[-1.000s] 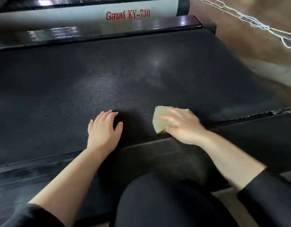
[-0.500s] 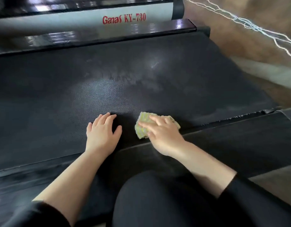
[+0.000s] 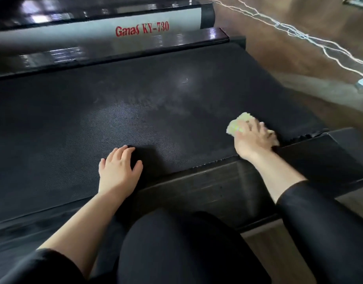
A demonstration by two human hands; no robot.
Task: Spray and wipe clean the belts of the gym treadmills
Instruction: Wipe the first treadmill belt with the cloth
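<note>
A black textured treadmill belt [image 3: 119, 111] fills most of the view, with pale damp patches across its middle. My right hand [image 3: 253, 140] presses a pale yellow-green cloth [image 3: 237, 125] flat on the belt near its right end, close to the near side rail. My left hand [image 3: 120, 169] rests palm down on the belt near the same rail, fingers spread and holding nothing. No spray bottle is in view.
A black near side rail [image 3: 207, 185] runs along the belt's front edge. A grey panel with red lettering "Ganas KY-730" [image 3: 141, 30] lies beyond the far rail. White cables [image 3: 299, 34] trail over the brown floor at the right. My black-clad knee [image 3: 176, 249] is at the bottom.
My right hand slid the cloth left toward my left hand, then swept it far to the right along the belt's near edge. My left hand stayed planted.
</note>
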